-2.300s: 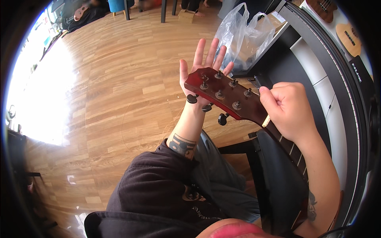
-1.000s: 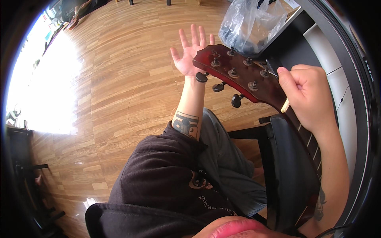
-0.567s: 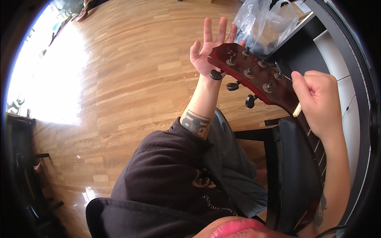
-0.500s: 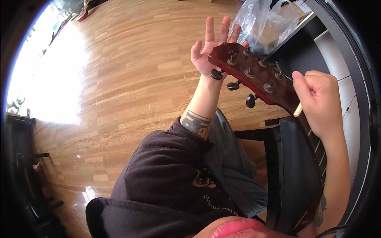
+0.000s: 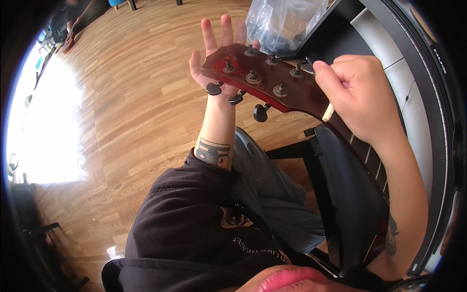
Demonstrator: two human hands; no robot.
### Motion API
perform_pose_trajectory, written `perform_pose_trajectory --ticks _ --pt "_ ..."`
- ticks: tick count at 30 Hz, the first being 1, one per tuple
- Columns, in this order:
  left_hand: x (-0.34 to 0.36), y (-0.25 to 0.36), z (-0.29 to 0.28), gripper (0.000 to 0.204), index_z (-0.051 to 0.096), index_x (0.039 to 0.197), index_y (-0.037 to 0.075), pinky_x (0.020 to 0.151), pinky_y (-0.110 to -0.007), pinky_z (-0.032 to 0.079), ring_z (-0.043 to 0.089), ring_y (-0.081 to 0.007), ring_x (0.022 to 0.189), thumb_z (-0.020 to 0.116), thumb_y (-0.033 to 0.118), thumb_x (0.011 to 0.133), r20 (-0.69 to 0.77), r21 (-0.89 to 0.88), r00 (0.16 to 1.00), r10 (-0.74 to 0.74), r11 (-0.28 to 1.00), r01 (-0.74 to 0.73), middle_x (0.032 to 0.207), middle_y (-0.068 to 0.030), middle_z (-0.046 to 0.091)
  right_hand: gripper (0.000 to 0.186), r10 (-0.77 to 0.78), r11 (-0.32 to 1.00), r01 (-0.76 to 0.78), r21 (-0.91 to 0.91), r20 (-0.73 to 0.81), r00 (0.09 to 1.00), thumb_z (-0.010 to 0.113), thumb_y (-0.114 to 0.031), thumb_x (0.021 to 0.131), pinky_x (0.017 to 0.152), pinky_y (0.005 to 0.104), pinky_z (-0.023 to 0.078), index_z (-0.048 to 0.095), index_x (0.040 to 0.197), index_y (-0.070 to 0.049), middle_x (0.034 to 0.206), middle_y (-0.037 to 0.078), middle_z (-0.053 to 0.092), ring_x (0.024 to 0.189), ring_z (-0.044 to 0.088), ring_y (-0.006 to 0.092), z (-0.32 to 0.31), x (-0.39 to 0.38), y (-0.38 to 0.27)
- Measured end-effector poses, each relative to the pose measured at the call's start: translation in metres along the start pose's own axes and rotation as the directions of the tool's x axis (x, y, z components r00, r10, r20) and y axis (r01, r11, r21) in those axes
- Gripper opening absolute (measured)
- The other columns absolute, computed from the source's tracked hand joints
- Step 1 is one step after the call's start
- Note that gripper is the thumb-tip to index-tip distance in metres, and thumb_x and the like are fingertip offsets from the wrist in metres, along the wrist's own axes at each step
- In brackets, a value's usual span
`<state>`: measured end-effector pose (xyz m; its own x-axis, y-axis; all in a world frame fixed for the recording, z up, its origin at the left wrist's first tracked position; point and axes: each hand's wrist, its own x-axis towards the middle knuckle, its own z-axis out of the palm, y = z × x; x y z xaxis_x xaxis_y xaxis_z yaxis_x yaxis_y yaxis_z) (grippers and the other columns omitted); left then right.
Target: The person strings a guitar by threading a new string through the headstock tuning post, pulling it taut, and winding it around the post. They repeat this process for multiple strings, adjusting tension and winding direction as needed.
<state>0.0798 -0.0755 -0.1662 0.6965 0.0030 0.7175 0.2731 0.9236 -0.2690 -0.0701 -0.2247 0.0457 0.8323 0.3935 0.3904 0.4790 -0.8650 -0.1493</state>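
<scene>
Currently, the left grip [image 5: 210, 47] is spread wide, palm up behind the dark red headstock [image 5: 266, 69] of a guitar, the digits well apart; whether the palm touches the wood cannot be told. The right grip [image 5: 356, 92] is curled into a fist over the upper neck, just beside the pale nut [image 5: 328, 113], its thumb aimed toward the headstock; what the fist encloses is hidden. A thin metallic piece [image 5: 307, 72] shows between the thumb tip and the nearest tuning post [image 5: 297, 71].

The guitar lies aslant, headstock at the middle top and the fretboard [image 5: 373, 159] running down rightward beside the right forearm. Three black tuning knobs, the lowest one [image 5: 260, 113] clearest, jut from its near edge. Beneath the neck sits a dark padded seat [image 5: 343, 170]. A clear plastic bag [image 5: 287, 24] stands past the headstock, next to a black furniture unit [image 5: 331, 30], above the wooden floor [image 5: 126, 97]
</scene>
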Motion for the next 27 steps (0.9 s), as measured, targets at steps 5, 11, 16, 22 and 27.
perform_pose_trajectory --ticks 5,11,16,22,27 --pt "-0.002 -0.005 0.0 0.062 0.046 0.151 0.035 0.114 -0.059 0.031 0.037 -0.0279 0.145 0.06 0.052 0.093 -0.036 0.11 0.999 -0.008 0.994 0.012 0.157 -0.0026 0.044 0.042 0.034 0.999 -0.033 -0.03 0.036 0.999 0.063 -0.015 0.094 0.046 0.0382 0.028 0.049 0.06 0.006 0.05 0.015 0.038 0.042 0.037 0.0242 -0.004 -0.002 -0.003" --pt "-0.006 -0.009 -0.017 0.065 0.041 0.154 0.034 0.116 -0.056 0.032 0.038 -0.0287 0.144 0.057 0.057 0.095 -0.006 -0.045 0.999 -0.05 0.998 0.049 0.158 -0.0021 0.042 0.043 0.034 0.999 -0.034 0.007 0.02 0.999 0.064 -0.017 0.093 0.044 0.0376 0.034 0.055 0.058 0.006 0.046 0.016 0.044 0.039 0.043 0.026 -0.005 -0.001 -0.012" --pt "0.0 -0.03 -0.029 0.065 0.039 0.155 0.033 0.114 -0.051 0.035 0.042 -0.0281 0.14 0.061 0.047 0.096 0.099 -0.052 0.987 -0.128 0.99 0.134 0.156 -0.0034 0.044 0.042 0.074 0.997 -0.076 0.007 0.154 0.985 0.059 -0.021 0.093 0.05 0.0411 0.045 0.064 0.06 0.005 0.051 0.021 0.052 0.046 0.055 0.0334 -0.02 0.003 -0.006" --pt "0.003 -0.037 -0.069 0.06 0.034 0.158 0.027 0.118 -0.052 0.032 0.039 -0.0295 0.142 0.051 0.036 0.101 -0.009 -0.215 0.987 -0.158 0.965 0.153 0.161 -0.009 0.035 0.04 0.085 0.996 -0.082 -0.02 0.152 0.985 0.057 -0.022 0.091 0.055 0.0464 0.055 0.067 0.063 0.005 0.056 0.026 0.06 0.053 0.063 0.0431 -0.031 -0.002 -0.011" --pt "-0.01 -0.07 0.002 0.055 0.03 0.16 0.017 0.119 -0.042 0.037 0.045 -0.0237 0.139 0.042 0.023 0.107 -0.084 0.162 0.981 -0.177 0.969 0.189 0.161 -0.0115 0.034 0.041 0.09 0.996 -0.089 -0.02 0.065 0.994 0.064 -0.02 0.093 0.044 0.0357 0.036 0.062 0.058 0.002 0.044 0.014 0.045 0.037 0.046 0.0224 -0.01 -0.003 -0.008"
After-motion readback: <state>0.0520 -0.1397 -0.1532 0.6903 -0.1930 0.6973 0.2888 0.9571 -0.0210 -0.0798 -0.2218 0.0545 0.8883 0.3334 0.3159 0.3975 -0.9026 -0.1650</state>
